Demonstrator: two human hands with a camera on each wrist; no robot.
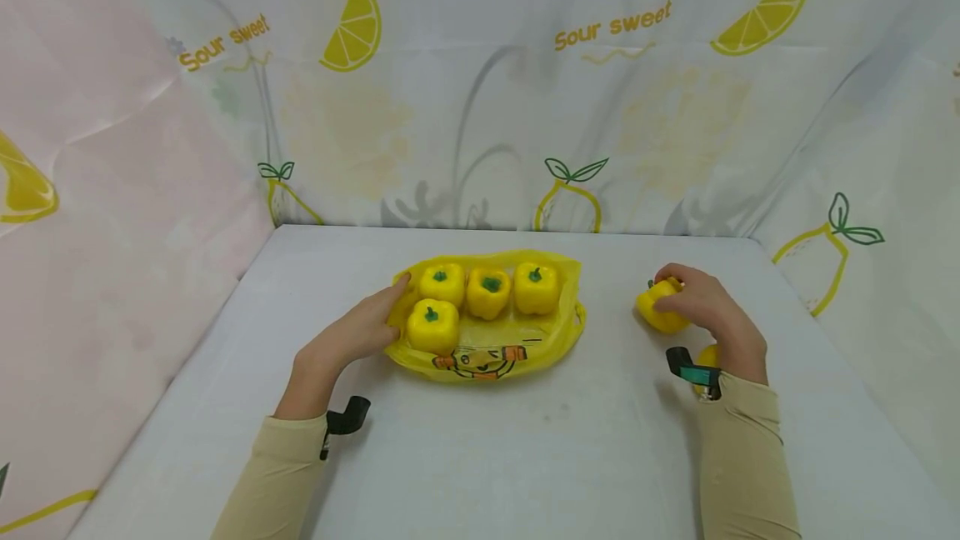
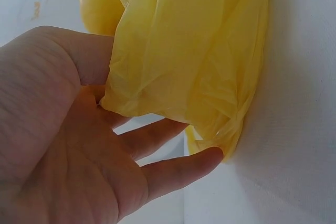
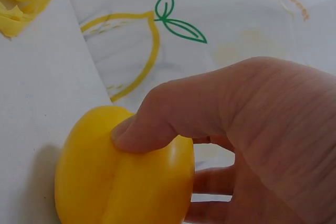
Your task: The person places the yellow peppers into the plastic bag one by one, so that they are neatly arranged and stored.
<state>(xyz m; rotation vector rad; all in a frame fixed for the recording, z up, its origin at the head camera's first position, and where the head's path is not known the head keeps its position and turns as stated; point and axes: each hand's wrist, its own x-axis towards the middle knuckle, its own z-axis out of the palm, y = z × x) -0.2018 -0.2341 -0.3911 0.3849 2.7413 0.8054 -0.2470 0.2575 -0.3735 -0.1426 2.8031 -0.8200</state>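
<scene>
A yellow plastic bag point(image 1: 551, 340) lies spread with its mouth facing up, and several yellow bell peppers point(image 1: 536, 288) with green stems sit inside. At the bag's left side, my left hand point(image 1: 363, 325) holds the rim. In the left wrist view the thumb goes behind the thin film point(image 2: 173, 51), while the other fingers stay outside, spread under its edge. Over on the right, my right hand point(image 1: 703, 300) grips another yellow bell pepper point(image 1: 660, 311). The right wrist view shows the thumb pressed on that pepper's point(image 3: 100, 177) smooth side, with fingers around the far side.
One more yellow pepper point(image 1: 707, 357) stands on the white table point(image 1: 480, 465), mostly hidden under my right wrist. A bag handle point(image 1: 581, 319) sticks out at the bag's right end. A lemon-printed cloth point(image 1: 450, 107) hangs behind and beside the table.
</scene>
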